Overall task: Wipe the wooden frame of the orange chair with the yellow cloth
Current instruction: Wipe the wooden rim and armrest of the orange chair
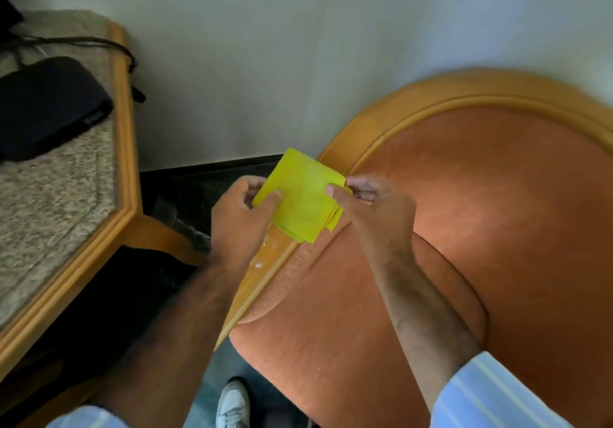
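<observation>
The yellow cloth (303, 195) is folded into a square and held in the air above the left arm of the orange chair (481, 212). My left hand (240, 218) pinches its left edge, and my right hand (371, 200) pinches its right edge. The chair's wooden frame (428, 99) curves around the orange backrest and runs down the left side (262, 268), where some pale specks show on the wood below the cloth. The cloth hangs just above the frame; I cannot tell if it touches.
A wooden-edged table (124, 149) with a speckled stone top stands to the left, carrying a black pouch (46, 106) and a dark cable (83, 41). A plain wall is behind. A white shoe (232, 404) is on the dark floor between table and chair.
</observation>
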